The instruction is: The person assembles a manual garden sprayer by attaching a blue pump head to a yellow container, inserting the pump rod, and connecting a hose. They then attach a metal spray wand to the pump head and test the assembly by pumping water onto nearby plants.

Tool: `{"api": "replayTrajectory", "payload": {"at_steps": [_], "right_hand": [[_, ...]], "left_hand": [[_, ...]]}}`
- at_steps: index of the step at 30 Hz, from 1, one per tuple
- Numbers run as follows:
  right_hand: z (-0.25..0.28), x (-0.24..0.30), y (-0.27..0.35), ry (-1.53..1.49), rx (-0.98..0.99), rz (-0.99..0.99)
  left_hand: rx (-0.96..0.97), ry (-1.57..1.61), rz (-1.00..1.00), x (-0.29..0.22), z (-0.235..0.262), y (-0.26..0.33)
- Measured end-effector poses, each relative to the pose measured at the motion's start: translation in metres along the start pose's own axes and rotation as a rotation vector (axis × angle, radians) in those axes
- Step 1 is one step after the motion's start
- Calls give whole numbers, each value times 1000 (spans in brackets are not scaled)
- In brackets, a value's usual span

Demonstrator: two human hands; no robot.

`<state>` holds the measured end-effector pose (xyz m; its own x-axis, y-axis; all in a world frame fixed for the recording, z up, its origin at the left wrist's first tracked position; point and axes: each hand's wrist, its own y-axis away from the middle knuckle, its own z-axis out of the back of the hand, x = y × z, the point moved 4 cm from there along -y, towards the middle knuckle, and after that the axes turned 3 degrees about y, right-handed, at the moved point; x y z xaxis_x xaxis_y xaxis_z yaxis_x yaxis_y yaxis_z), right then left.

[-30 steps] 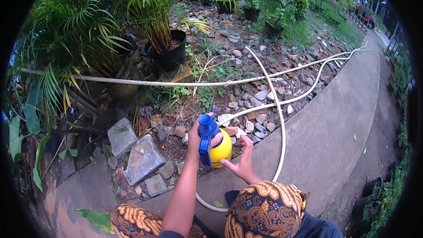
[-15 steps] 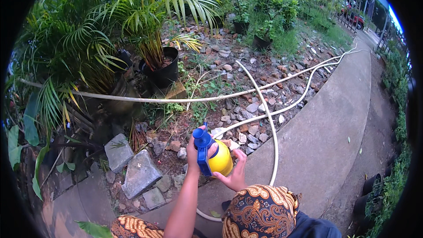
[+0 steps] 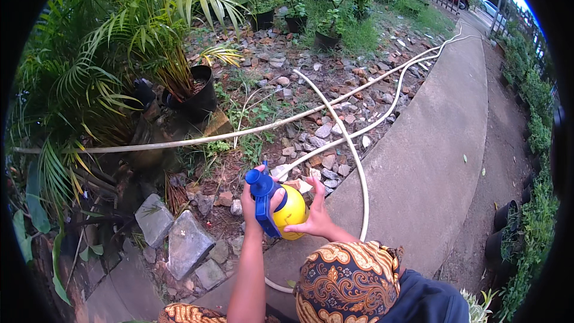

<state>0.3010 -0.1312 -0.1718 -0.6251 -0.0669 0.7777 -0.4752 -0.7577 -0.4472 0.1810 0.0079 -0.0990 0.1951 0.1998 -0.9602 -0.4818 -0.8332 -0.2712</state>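
1. While the left hand (image 3: 249, 210) is gripping the blue neck and handle, the rounded yellow plastic spray bottle (image 3: 293, 210) is hanging between both hands, just toward six o'clock from the middle of the view.

2. The bottle is lying at three o'clock from the left hand and at about nine o'clock from the right hand (image 3: 317, 220).

3. Its long axis is slanting, with the blue plastic pump head (image 3: 261, 183) pointing toward eleven o'clock and the yellow base toward five.

4. The left hand is sitting closer to the pump head; the right hand is staying nearer the base, its fingers spreading loosely and its thumb seemingly touching the yellow side.

5. Counting: two hands are showing, around one bottle with one pump head.

6. Three rough grey stone blocks (image 3: 189, 245) are resting toward eight o'clock.

7. Three stretches of pale, flexible hose (image 3: 365, 203) are crossing toward one o'clock; whether they are joining into one is hidden.

8. One black round pot (image 3: 206, 98) is holding a palm toward ten o'clock.
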Motion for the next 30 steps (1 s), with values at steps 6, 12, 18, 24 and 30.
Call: {"api": "replayTrajectory", "payload": {"at_steps": [6,12,18,24,30], "right_hand": [[-24,46,22,180,-103,-45],[-24,43,36,287,-351,64],[-36,-3,-18,172,327,9],[-49,6,-10,216,126,-86],[-35,1,-30,336,248,-18]], "left_hand": [[-271,-60,-111,-12,-21,9],[-283,-84,-103,-24,-9,-5],[-189,37,-128,-52,2,-19],[-453,108,-235,-116,47,-36],[-674,633,39,-139,114,-52]]}}
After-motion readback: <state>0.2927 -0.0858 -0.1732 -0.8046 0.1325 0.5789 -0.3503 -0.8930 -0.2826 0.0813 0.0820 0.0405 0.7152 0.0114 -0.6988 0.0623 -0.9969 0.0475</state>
